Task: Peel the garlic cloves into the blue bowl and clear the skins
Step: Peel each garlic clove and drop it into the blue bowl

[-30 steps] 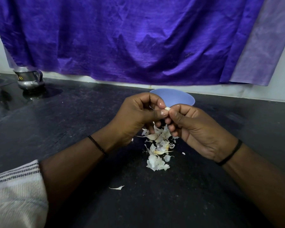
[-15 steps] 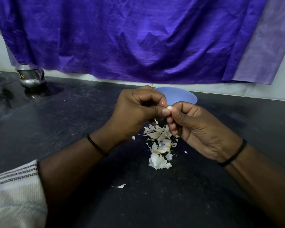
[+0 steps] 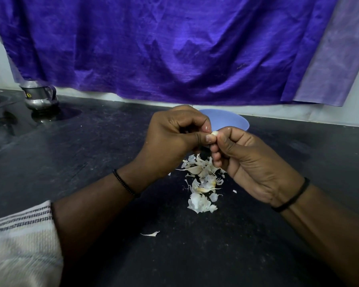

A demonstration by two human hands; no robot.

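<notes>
Pinching one garlic clove (image 3: 215, 133) between them, both hands (image 3: 195, 141) are held above the skins (image 3: 202, 183), so peelings drop there, the blue bowl (image 3: 234, 122) just behind.

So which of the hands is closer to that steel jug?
Left. The left hand is mid-counter, on the steel jug side; the right hand is beyond it, farther from the jug.

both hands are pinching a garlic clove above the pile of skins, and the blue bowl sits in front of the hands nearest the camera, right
Not quite. In the head view the blue bowl sits behind the hands, toward the wall, not nearest the camera. The rest holds: the left hand and right hand pinch the garlic clove above the pile of skins.
</notes>
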